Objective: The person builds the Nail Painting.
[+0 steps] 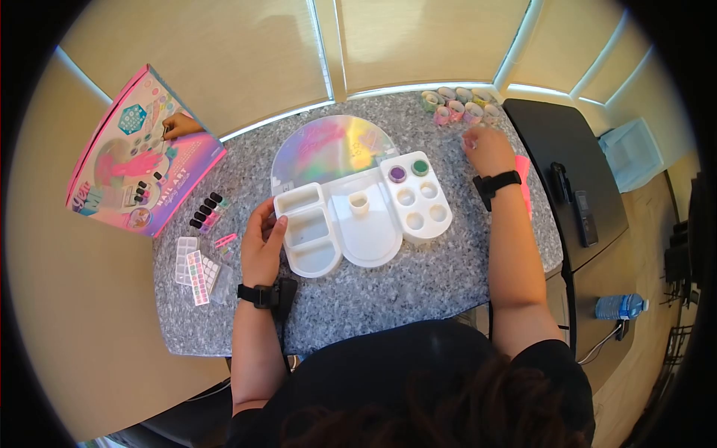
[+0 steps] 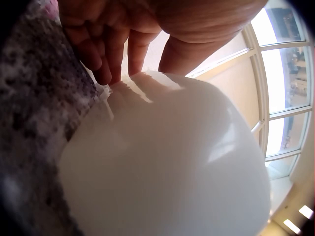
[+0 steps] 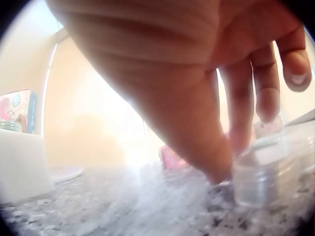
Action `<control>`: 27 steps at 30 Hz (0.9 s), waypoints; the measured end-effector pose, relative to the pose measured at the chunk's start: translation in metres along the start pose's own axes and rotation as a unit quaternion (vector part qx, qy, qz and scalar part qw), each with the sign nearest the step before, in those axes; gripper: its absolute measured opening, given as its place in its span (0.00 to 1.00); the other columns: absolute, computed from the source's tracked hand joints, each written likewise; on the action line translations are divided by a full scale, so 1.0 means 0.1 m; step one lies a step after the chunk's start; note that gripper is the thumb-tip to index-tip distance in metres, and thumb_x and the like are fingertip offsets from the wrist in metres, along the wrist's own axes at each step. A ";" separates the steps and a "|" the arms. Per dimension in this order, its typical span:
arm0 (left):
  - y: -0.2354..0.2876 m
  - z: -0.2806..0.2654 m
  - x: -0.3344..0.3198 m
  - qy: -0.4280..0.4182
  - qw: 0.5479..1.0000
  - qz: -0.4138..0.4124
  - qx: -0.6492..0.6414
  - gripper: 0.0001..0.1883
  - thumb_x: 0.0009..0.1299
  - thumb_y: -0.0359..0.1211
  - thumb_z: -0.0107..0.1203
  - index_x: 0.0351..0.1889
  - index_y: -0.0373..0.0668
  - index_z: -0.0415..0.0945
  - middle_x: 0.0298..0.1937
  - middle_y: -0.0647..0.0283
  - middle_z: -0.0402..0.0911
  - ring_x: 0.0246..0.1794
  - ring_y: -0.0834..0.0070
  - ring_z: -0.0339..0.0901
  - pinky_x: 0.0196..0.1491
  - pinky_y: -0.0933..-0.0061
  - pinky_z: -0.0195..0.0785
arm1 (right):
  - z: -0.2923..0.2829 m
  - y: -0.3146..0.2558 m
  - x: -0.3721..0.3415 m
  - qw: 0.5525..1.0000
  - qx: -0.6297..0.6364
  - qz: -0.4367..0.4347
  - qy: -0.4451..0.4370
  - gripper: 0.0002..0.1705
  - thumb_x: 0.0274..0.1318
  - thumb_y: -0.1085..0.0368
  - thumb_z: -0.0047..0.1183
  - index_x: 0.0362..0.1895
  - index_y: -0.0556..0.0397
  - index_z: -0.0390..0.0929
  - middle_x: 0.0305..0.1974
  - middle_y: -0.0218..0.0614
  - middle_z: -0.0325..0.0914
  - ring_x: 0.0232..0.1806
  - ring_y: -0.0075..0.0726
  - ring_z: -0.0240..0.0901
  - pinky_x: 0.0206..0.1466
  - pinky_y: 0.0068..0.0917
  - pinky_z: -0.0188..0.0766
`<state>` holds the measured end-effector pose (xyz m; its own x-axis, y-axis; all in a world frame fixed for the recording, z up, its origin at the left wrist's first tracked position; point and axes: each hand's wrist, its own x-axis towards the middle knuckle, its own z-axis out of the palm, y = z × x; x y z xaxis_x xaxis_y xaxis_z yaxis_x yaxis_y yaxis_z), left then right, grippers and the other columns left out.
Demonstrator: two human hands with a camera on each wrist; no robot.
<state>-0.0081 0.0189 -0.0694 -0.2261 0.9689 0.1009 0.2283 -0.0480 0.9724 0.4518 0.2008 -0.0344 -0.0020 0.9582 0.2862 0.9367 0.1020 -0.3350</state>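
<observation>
At the left end of the white molded tray [image 1: 331, 224], my left hand [image 1: 261, 243] holds the side, thumb over the rim and fingers along the outer wall. The left wrist view shows the fingertips against the tray's smooth white wall [image 2: 167, 147]. My right hand [image 1: 489, 151] is low over the table's right side, just in front of a cluster of small jars [image 1: 473, 113]. In the right wrist view its fingers extend downward beside a clear jar [image 3: 263, 179], with the thumb close by. A purple jar [image 1: 396, 174] and a green jar [image 1: 420, 168] sit in the tray's round wells.
An iridescent half-round panel [image 1: 328, 149] lies behind the tray. Left are a nail art box [image 1: 146, 160], black-capped bottles [image 1: 209, 212], pink tweezers [image 1: 225, 240] and a sticker sheet [image 1: 197, 278]. A pink item [image 1: 523, 183] lies beside my right wrist. A black table [image 1: 567, 172] adjoins on the right.
</observation>
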 end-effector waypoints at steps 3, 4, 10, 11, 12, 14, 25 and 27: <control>0.02 0.01 0.00 -0.003 1.000 -0.011 0.003 0.28 0.85 0.37 0.64 0.79 0.38 0.74 0.70 0.56 0.84 0.61 0.72 0.82 0.68 0.65 0.76 | -0.46 -0.54 -0.23 0.983 0.163 -0.076 -0.028 0.09 0.60 0.63 0.74 0.41 0.52 0.92 0.42 0.38 0.93 0.46 0.48 0.87 0.53 0.44 0.82; 0.01 0.01 0.00 -0.002 1.000 -0.013 0.001 0.28 0.85 0.37 0.64 0.79 0.38 0.74 0.70 0.57 0.84 0.61 0.72 0.82 0.68 0.65 0.76 | -0.57 -0.72 -0.35 0.976 0.184 -0.110 -0.043 0.09 0.58 0.64 0.74 0.41 0.51 0.92 0.42 0.37 0.93 0.46 0.46 0.87 0.52 0.41 0.81; 0.01 0.01 0.00 -0.004 1.000 -0.009 0.001 0.28 0.85 0.37 0.63 0.79 0.38 0.73 0.70 0.56 0.84 0.62 0.72 0.82 0.68 0.64 0.76 | -0.59 -1.30 -0.91 0.960 0.130 -0.238 -0.069 0.11 0.51 0.65 0.77 0.39 0.49 0.91 0.40 0.36 0.89 0.50 0.50 0.81 0.58 0.45 0.78; 0.03 0.01 0.01 -0.006 1.000 -0.004 0.000 0.28 0.85 0.37 0.63 0.79 0.38 0.73 0.70 0.56 0.84 0.62 0.71 0.82 0.69 0.64 0.76 | -0.54 -1.31 -0.93 0.961 0.108 -0.246 -0.071 0.11 0.51 0.65 0.77 0.38 0.49 0.90 0.40 0.36 0.89 0.50 0.50 0.80 0.58 0.46 0.78; 0.03 0.01 0.01 -0.006 1.000 -0.004 -0.001 0.28 0.85 0.37 0.63 0.79 0.38 0.73 0.70 0.56 0.84 0.62 0.71 0.82 0.69 0.64 0.76 | -0.52 -1.30 -0.92 0.961 0.107 -0.245 -0.070 0.11 0.51 0.65 0.77 0.38 0.49 0.90 0.40 0.36 0.89 0.50 0.50 0.80 0.58 0.46 0.78; 0.04 0.01 0.00 -0.007 1.000 -0.019 -0.001 0.28 0.85 0.36 0.63 0.79 0.38 0.73 0.70 0.56 0.84 0.62 0.71 0.82 0.69 0.64 0.76 | -0.49 -1.30 -0.89 0.962 0.090 -0.251 -0.060 0.10 0.50 0.65 0.77 0.38 0.48 0.90 0.40 0.36 0.89 0.51 0.50 0.80 0.58 0.46 0.79; 0.05 0.01 0.00 -0.006 1.000 -0.009 0.008 0.27 0.85 0.36 0.63 0.79 0.37 0.73 0.70 0.56 0.84 0.63 0.70 0.82 0.68 0.64 0.75 | -0.49 -1.11 -0.81 0.959 0.143 -0.229 -0.088 0.10 0.56 0.61 0.75 0.41 0.46 0.93 0.42 0.35 0.91 0.53 0.49 0.83 0.59 0.44 0.79; 0.04 0.02 0.01 -0.005 1.000 -0.013 0.013 0.27 0.85 0.36 0.63 0.79 0.37 0.73 0.70 0.56 0.84 0.63 0.70 0.82 0.68 0.64 0.75 | -0.68 -0.97 -0.58 0.968 0.163 -0.130 -0.143 0.10 0.59 0.59 0.73 0.45 0.43 0.95 0.44 0.36 0.92 0.49 0.52 0.86 0.57 0.46 0.82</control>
<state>-0.0057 0.0197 -0.0656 -0.2221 0.9722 0.0742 0.2467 -0.0176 0.9689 0.3849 0.1170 0.0427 -0.3636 0.9185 0.1556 0.7312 0.3849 -0.5633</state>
